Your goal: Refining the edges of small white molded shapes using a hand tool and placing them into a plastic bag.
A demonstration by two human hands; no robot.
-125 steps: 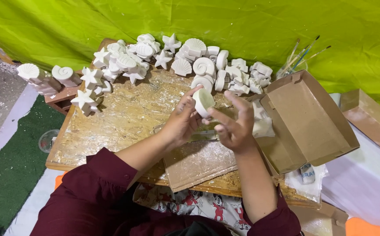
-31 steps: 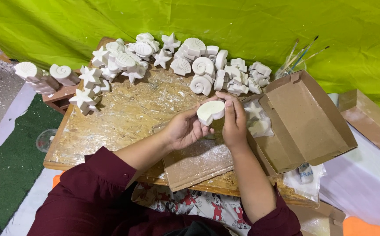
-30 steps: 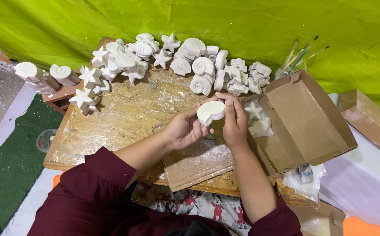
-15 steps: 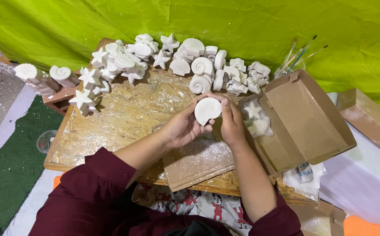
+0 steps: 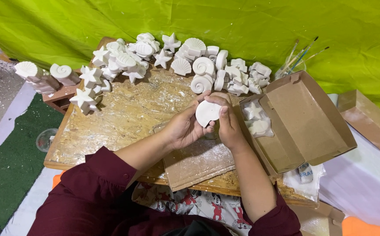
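Plaster shell piece, round and white, sits pinched between your two hands above the middle of the table; over the last few seconds you have lifted it a little and turned it, so its smooth flat face now points up at you where its edge showed before. Your left hand cups it from below and the side, fingers curled on its rim; your right hand grips the opposite edge, thumb laid across the face. That reads as an inspection or smoothing step under way, with the piece not yet set down. Beneath your wrists lies a dusty cardboard sheet. Just right of your hands an open cardboard box holds a few white casts. Rows of white starfish and shell casts crowd the far edge of the powder-streaked wooden top. Paintbrushes stand in a jar beyond the box, against a bright green cloth backdrop.
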